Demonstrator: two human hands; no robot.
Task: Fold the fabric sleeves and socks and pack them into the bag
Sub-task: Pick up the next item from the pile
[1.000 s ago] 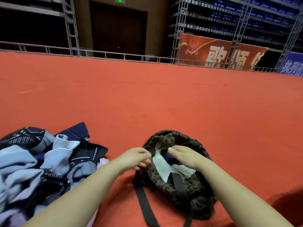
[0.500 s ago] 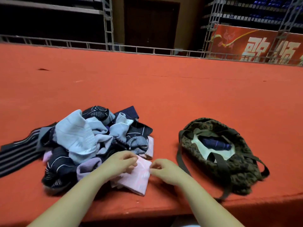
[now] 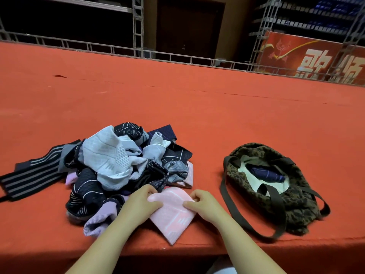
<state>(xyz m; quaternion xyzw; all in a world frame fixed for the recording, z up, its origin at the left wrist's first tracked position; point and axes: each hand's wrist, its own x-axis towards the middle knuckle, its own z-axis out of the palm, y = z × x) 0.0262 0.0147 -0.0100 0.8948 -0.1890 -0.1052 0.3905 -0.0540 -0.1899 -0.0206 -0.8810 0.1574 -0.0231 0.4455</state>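
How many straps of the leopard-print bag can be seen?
2. One dark strap loops from the bag's left side along the table's near edge; the other strap arches over its opening toward the right. Parts may be hidden under the bag.

Orange-red felt-covered counter (image 3: 197, 107) filling the middle. Behind it, low metal railing (image 3: 173, 56), upright truss (image 3: 138, 26), dark brown door (image 3: 189, 26), red banner (image 3: 316, 58) with pale characters at far right.
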